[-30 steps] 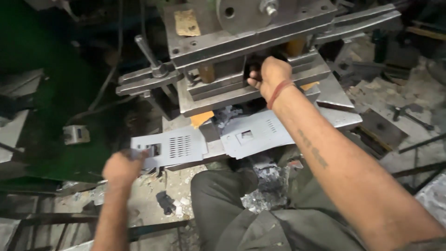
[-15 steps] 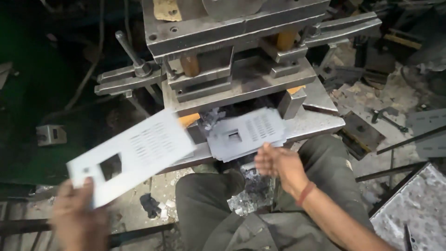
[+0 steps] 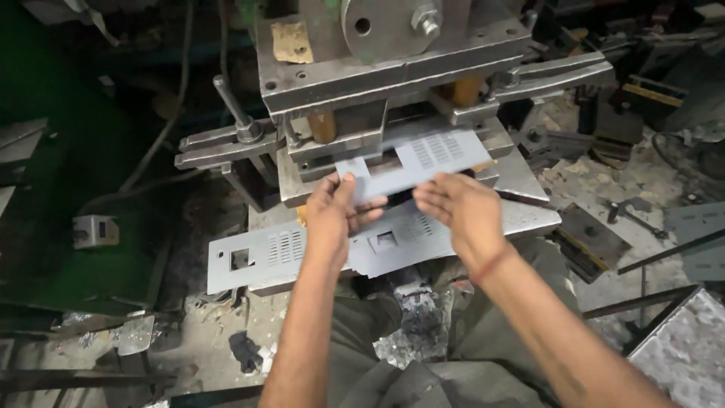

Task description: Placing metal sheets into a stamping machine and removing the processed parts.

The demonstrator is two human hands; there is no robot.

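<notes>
A: Where is the punched sheet point(image 3: 423, 159) relative to the die opening point(image 3: 393, 155)?

B: At 12 o'clock from both hands. Its long axis runs 8 to 2 o'clock. Left hand point(image 3: 336, 215) fingers are clamped on the 8 o'clock end; right hand point(image 3: 461, 211) fingers pinch the near edge.

A: Nearer hand?

B: Both equal.

Dim workshop, littered concrete floor point(image 3: 211, 332), green wall point(image 3: 45, 91), metal scraps point(image 3: 411, 332)
</notes>
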